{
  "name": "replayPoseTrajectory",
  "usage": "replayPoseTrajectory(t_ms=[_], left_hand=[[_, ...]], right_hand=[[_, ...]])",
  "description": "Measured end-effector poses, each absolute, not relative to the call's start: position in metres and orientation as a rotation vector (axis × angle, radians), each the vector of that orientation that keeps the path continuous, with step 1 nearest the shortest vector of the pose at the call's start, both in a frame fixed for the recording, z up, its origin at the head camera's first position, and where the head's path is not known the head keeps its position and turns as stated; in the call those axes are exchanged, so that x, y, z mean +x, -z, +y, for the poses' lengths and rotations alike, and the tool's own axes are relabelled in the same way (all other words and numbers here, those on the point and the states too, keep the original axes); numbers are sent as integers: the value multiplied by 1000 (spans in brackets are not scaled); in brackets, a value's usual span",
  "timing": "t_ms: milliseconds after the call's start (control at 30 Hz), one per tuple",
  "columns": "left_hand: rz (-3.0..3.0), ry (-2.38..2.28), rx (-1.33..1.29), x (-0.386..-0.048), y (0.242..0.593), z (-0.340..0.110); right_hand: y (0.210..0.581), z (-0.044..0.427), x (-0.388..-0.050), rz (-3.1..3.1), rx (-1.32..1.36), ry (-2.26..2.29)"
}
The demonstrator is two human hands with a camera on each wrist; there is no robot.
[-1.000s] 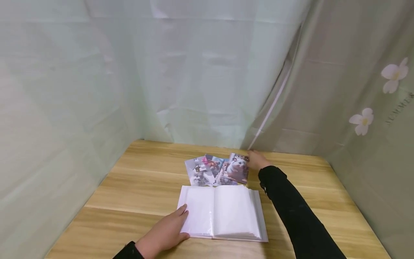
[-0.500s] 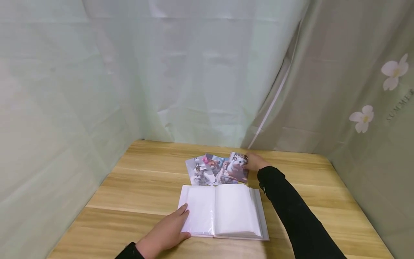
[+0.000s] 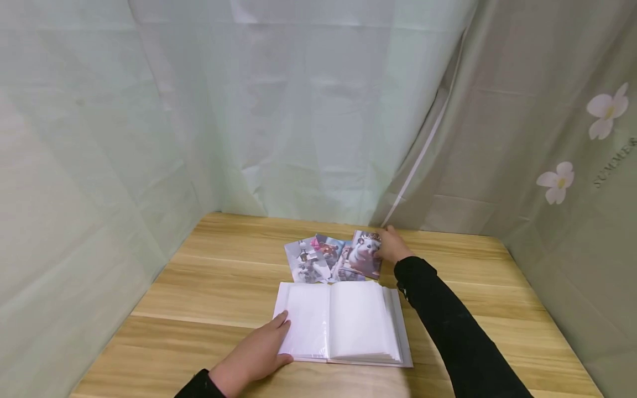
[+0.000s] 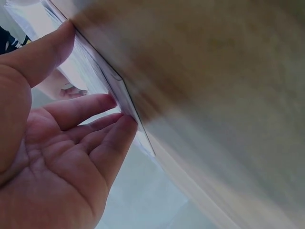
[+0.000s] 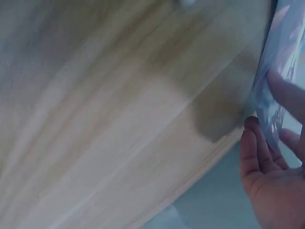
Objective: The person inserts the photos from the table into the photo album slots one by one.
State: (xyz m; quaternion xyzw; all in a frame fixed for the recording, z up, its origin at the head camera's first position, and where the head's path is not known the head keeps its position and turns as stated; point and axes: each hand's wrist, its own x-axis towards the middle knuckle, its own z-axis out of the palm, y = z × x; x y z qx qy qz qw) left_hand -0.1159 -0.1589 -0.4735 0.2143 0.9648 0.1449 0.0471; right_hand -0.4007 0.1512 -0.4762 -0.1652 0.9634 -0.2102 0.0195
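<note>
Pinching animal photo point(image 3: 364, 256): right hand point(image 3: 394, 246); left hand point(image 3: 257, 351) spread against open album point(image 3: 405, 333), white pages point(image 3: 360, 323) inside.

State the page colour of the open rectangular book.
The open rectangular book's pages are white; the head view shows them best.

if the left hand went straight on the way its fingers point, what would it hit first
The open album. The left hand has its fingertips at the album's left edge, so it would likely push that edge or slide over the page; which, I can't tell.
</note>
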Motion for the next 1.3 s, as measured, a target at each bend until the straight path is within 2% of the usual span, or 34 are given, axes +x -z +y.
replayPoseTrajectory(t_ms=[500,967,1300], left_hand=[[2906,-476,619,-125,465,-156],[2932,-499,586,-125,469,-160],[2938,-471,667,-123,467,-148]], right_hand=[[460,168,-397,2947,-545,973],[421,168,-382,2824,-530,1398],[401,157,-376,2505,-339,1772]])
